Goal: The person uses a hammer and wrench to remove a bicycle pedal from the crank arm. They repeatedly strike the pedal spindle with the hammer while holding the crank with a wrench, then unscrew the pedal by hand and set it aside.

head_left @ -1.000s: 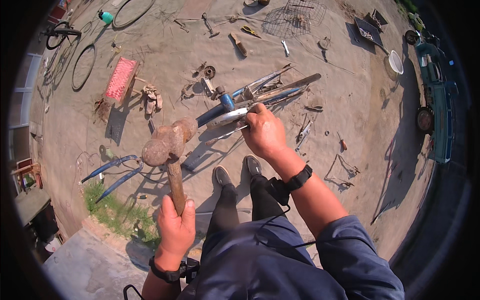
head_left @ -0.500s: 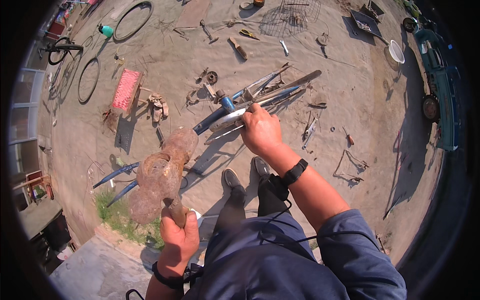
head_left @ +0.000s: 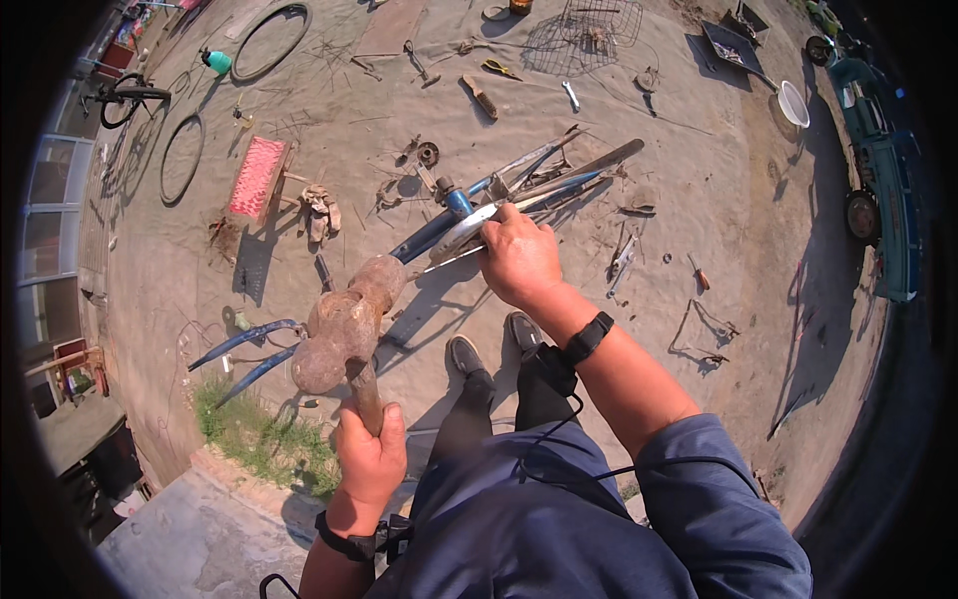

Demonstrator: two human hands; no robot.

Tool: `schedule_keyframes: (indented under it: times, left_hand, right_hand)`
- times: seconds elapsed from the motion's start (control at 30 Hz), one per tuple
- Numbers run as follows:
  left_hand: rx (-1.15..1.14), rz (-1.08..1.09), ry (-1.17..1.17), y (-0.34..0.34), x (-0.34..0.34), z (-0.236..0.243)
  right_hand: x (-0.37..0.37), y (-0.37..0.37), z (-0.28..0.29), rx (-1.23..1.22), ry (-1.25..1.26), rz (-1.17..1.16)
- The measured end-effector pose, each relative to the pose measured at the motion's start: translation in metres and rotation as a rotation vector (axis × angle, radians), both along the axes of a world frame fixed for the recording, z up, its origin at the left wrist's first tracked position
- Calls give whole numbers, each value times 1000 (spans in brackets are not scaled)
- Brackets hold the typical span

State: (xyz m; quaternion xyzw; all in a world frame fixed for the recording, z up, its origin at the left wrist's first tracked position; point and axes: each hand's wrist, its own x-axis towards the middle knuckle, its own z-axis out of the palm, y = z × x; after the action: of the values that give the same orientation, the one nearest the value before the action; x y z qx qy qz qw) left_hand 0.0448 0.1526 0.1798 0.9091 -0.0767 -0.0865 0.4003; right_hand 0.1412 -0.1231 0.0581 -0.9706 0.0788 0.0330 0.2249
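My left hand (head_left: 369,452) is wrapped round the wooden handle of a hammer (head_left: 364,290), whose heavy rusty head is raised close to the camera. Beyond it lies a blue bicycle frame (head_left: 424,238) with a long mudguard (head_left: 604,162) and a silver-white curved metal piece (head_left: 467,230) along it. My right hand (head_left: 521,255) grips the frame by that pale piece, fingers closed; what exactly sits under the fingertips is hidden. The hammer head covers part of the frame, while blue fork blades (head_left: 239,344) show to its left.
A stool with a pink woven seat (head_left: 257,177) stands left, beside crumpled gloves (head_left: 319,213). Farther off are a brush (head_left: 480,98), a wrench (head_left: 570,96), pliers (head_left: 501,69) and loose tyres (head_left: 271,42). A screwdriver (head_left: 698,272) lies right; a teal vehicle (head_left: 886,180) stands at the edge.
The hammer in my left hand has shifted right and slightly up, uncovering more of the blue fork. My right hand stays on the frame, nearly still.
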Motion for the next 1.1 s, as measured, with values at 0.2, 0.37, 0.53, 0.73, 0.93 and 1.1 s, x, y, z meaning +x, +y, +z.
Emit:
schedule_keyframes:
  times: [0.2, 0.37, 0.53, 0.73, 0.93, 1.1]
  left_hand:
    - [-5, 27, 161, 7, 14, 10]
    - [-311, 14, 42, 16, 5, 6]
    - [20, 64, 321, -3, 22, -15]
    - [-284, 97, 169, 3, 25, 10]
    - [-54, 9, 177, -10, 20, -24]
    - [-53, 22, 190, -17, 29, -3]
  right_hand:
    - [4, 8, 6, -20, 54, 11]
    - [1, -10, -1, 8, 45, -10]
    - [5, -9, 2, -27, 47, 8]
    - [1, -27, -8, 26, -34, -30]
    - [4, -24, -8, 18, 22, -14]
    - [2, -28, -8, 27, 24, -38]
